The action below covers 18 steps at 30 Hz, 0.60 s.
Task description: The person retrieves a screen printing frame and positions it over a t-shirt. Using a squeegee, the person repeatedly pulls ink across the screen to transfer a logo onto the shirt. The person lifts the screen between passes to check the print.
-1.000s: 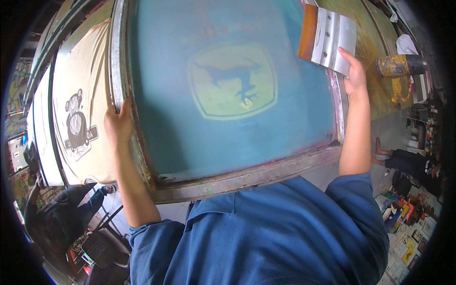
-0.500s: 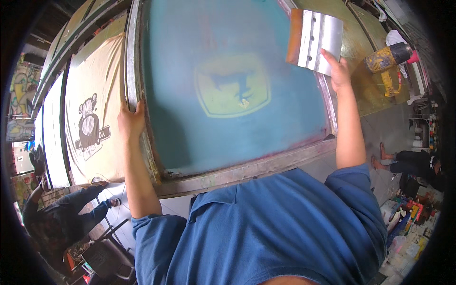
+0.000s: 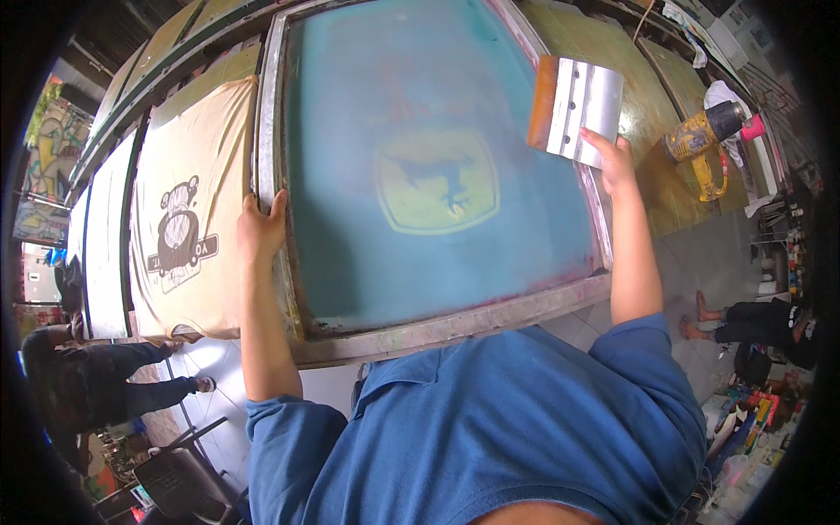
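Observation:
A screen-printing screen (image 3: 455, 320) with a worn metal frame and blue-green mesh lies before me. Its mesh carries a pale yellow-green shield emblem (image 3: 433, 194) with a darker animal-like figure. My left hand (image 3: 262, 229) is closed round the frame's left side, thumb on top. In my right hand (image 3: 618, 166) is a squeegee (image 3: 598, 109) with an amber blade and a bolted metal holder, raised over the screen's right edge. The blade points left. Whether my right hand also touches the frame, I cannot tell.
To the left, a beige shirt (image 3: 197, 131) with a dark bear-like print lies stretched on a board. A yellow heat gun (image 3: 700, 138) stands to the right. One person (image 3: 96, 385) is at lower left; another person's legs (image 3: 744, 322) show at right. Cluttered shelves line the right.
My view has shifted, so the screen and shirt sit lower and farther right in the picture. Both hands keep their holds. The person at lower left has changed stance.

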Available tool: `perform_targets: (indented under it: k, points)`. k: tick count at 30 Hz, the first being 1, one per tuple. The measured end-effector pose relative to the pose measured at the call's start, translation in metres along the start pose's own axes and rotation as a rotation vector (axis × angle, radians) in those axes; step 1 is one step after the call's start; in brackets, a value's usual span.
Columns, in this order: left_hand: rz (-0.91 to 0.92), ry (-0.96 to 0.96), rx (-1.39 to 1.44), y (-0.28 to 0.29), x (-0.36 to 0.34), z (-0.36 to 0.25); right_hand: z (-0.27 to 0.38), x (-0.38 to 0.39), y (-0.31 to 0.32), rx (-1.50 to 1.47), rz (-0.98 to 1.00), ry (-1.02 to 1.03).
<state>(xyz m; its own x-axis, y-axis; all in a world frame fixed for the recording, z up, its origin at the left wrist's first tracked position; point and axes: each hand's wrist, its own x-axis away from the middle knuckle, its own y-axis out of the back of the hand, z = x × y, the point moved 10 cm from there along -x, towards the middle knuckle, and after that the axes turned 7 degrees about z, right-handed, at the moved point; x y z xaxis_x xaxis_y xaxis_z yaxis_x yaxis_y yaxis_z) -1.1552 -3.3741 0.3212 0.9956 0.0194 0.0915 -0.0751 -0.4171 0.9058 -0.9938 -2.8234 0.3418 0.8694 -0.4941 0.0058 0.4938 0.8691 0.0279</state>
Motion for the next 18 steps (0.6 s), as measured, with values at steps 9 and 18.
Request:
perform_targets:
  k: [9, 18]
  points:
    - [-0.160, -0.441, -0.114, 0.037, 0.043, -0.096, 0.088, 0.032, -0.065, 0.625, 0.245, 0.238]
    - [0.213, -1.029, 0.040, 0.044, 0.190, -0.241, 0.127, 0.169, -0.204, 1.332, 0.687, 0.821]
